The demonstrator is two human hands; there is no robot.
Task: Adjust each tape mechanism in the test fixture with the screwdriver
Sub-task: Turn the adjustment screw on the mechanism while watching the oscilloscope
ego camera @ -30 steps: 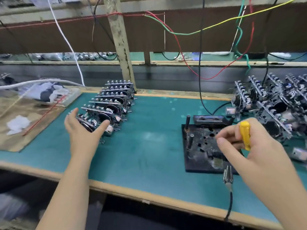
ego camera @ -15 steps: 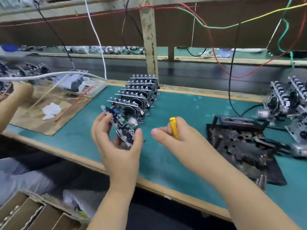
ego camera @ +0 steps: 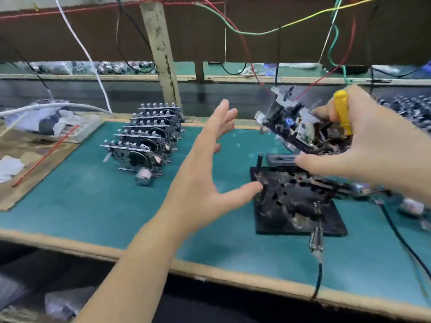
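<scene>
My right hand (ego camera: 373,145) grips a tape mechanism (ego camera: 296,127) tilted in the air above the black test fixture (ego camera: 296,203). The same hand also holds the yellow-handled screwdriver (ego camera: 341,113), tucked between its fingers. My left hand (ego camera: 205,164) hovers open with spread fingers, just left of the fixture and apart from the mechanism. A row of several tape mechanisms (ego camera: 149,138) stands on the green mat (ego camera: 93,206) to the left.
A black cable with a metal plug (ego camera: 316,241) lies at the fixture's front edge. More mechanisms (ego camera: 410,110) crowd the far right. A cardboard sheet (ego camera: 30,159) with a red stick and a tray of rags lies at the left. Coloured wires hang overhead.
The mechanism passed from my left hand to my right, which carried it over the fixture. My left hand let go and opened. The view swung back to the right.
</scene>
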